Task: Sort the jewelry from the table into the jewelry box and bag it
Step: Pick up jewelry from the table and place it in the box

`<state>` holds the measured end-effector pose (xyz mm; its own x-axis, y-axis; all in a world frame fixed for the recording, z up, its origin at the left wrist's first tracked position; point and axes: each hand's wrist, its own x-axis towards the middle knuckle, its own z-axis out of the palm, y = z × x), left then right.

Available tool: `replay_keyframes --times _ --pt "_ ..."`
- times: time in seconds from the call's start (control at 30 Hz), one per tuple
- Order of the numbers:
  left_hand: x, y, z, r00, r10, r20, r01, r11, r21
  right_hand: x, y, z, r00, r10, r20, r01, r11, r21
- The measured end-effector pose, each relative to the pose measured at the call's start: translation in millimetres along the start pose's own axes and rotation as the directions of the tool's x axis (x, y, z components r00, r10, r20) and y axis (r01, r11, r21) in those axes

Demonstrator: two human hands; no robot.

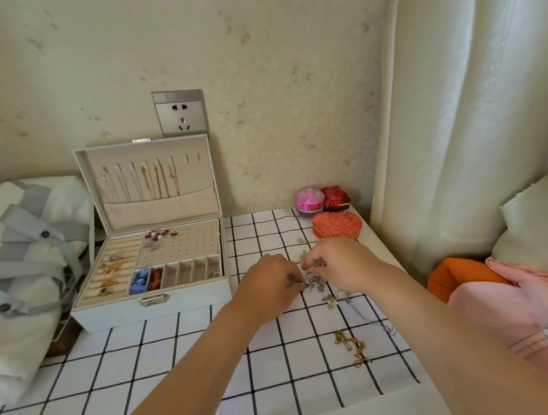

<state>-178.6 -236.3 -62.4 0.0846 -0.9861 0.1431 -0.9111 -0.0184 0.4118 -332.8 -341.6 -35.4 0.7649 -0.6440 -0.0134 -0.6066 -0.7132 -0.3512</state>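
Fingers of both hands are pinched down on one silver tangle [315,281] on the checked cloth [166,358]: the left hand [267,281] nips its near-left end, the right hand [337,264] pinches at its top, and the fingertips of the two almost meet. Whether each pinch has really closed on metal or only rests against it is too small to tell.

Taking things from large to small: the white bag [25,261] with grey straps lies at far left, just beside the box. The box [150,308] stands open on the cloth's left edge, well apart from the hands, with chains hung in the lid, rings in the slotted rolls, earrings on the holed panel, and several small compartments along the front unfilled. Three small cases, one heart-shaped [336,225], sit at the back near the right hand.

Loose pieces lie around the hands: a gold chain [351,347] nearer the person, a pale charm [330,301] just beside the tangle, and a thin silver chain [369,317] trailing toward the right edge.

The tangle looks light, limp and snag-prone, so it probably will not lift as one stiff piece. Fine links could kink or break if pulled apart hard. A safer hold seems to be at a pendant or clasp, with the other hand teasing strands loose. Lifting slowly should keep neighbouring pieces from dragging along.
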Motion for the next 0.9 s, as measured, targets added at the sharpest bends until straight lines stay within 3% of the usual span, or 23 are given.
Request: replay_keyframes --times 0.4,0.67,0.9 --pt "4 2 0 1.0 0.02 0.014 -0.02 1.0 -0.021 4 -1 -5 0.999 -0.004 0.054 0.006 1.0 -0.026" --pt "1 -6 -8 0.997 -0.077 0.027 0.077 0.997 -0.019 6 -7 -8 0.995 0.022 0.093 -0.018 0.999 -0.042" --pt "0 -3 -10 0.986 -0.149 0.077 0.158 0.98 -0.118 8 -4 -5 0.996 0.034 0.085 -0.033 0.999 -0.015"
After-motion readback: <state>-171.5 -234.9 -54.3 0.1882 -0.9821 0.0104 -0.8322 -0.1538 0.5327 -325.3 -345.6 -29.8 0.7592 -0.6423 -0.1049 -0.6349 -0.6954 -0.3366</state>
